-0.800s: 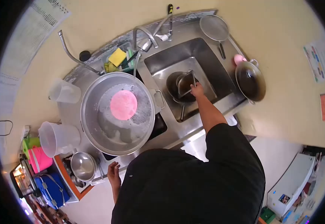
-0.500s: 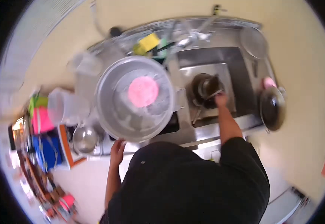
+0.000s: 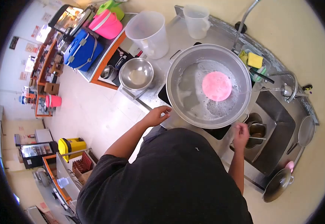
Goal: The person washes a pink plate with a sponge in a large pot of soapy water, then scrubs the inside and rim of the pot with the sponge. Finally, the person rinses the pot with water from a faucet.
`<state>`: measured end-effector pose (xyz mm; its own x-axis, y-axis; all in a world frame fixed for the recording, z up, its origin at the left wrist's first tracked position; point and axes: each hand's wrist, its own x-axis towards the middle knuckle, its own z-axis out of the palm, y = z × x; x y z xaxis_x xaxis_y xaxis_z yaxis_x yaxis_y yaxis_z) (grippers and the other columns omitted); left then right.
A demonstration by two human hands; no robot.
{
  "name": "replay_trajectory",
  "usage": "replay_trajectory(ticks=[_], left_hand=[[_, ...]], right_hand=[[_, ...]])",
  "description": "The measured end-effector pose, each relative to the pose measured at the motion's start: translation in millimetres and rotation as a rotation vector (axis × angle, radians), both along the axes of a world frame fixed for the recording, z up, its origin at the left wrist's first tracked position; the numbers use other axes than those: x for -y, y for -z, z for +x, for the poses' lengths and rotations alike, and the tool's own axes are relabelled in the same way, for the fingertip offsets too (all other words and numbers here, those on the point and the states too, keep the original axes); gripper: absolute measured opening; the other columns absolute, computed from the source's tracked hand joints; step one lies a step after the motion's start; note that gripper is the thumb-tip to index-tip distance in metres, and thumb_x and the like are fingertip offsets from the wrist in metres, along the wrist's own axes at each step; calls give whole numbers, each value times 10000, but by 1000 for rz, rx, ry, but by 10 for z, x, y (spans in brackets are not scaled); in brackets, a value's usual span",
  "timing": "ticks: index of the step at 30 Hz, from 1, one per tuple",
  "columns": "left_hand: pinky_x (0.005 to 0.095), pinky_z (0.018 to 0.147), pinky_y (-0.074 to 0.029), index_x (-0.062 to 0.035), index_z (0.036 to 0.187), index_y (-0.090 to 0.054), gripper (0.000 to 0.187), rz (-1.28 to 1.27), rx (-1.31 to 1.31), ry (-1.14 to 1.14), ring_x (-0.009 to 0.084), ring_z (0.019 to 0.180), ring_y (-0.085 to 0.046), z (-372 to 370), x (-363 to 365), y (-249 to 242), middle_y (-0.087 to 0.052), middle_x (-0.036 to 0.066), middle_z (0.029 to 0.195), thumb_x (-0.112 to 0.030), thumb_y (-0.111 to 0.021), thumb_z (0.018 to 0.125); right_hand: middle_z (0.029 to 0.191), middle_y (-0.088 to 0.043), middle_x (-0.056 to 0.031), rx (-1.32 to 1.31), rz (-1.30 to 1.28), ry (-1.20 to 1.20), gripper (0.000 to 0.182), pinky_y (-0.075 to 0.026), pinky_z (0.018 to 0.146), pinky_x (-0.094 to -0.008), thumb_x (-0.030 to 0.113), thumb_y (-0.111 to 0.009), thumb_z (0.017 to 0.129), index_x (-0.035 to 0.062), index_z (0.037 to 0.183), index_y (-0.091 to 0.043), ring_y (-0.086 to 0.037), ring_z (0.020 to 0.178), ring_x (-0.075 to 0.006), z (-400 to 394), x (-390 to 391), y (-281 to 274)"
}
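At two o'clock, wide silvery pot (image 3: 173, 83) held foamy water (image 3: 216, 109), round pink disc (image 3: 217, 86). Left hand (image 3: 158, 115), pot's eight o'clock, fingers loosely parted; right hand (image 3: 241, 136), five o'clock, blurred, grip unclear.

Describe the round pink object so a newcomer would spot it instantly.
Find the sink, then the big round metal pot beside it. Inside, surrounded by foamy water, is the round pink object. It is the only pink thing inside, bright against grey metal and white foam.

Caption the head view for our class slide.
Left hand and right hand near a large metal pot of foamy water.
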<state>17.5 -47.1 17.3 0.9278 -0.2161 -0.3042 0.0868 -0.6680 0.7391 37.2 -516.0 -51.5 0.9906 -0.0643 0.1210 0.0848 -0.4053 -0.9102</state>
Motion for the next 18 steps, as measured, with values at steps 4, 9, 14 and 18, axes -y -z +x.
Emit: replay_trajectory(ticks=[4, 9, 14, 18], left_hand=[[408, 921, -545, -21, 1264, -635, 313, 50, 132, -117, 277, 1062, -699, -88, -439, 146, -704, 149, 1180, -140, -659, 975], [393, 923, -543, 5, 1256, -625, 301, -10, 171, -257, 270, 1058, -698, -102, -906, 127, -707, 167, 1157, -129, -645, 986], [473, 960, -510, -16, 1169, -656, 307, 98, 384, -12, 407, 1085, -636, 27, -1069, 489, -677, 198, 1120, -120, -698, 883], [455, 1051, -425, -56, 1253, -594, 397, 156, 514, 191, 336, 1235, -555, 127, -1148, 741, -599, 140, 1293, -229, -682, 906]], right_hand=[[1089, -669, -158, -112, -104, -366, 284, -530, 888, -364, 74, -685, 898, 0, 1166, -625, -678, 991, -259, 378, -645, -20], [1173, -664, -181, -70, -405, -458, 381, -530, 926, -416, 144, -726, 887, 26, 1232, -617, -666, 1077, -335, 562, -890, 518], [1293, -640, -185, -395, -767, -432, 471, -507, 1001, -467, 297, -715, 885, 117, 1309, -619, -631, 1174, -389, 551, -1042, 460], [1388, -606, -173, -608, -953, -433, 517, -484, 1048, -476, 331, -716, 874, 158, 1349, -608, -612, 1226, -386, 558, -1294, 182]])
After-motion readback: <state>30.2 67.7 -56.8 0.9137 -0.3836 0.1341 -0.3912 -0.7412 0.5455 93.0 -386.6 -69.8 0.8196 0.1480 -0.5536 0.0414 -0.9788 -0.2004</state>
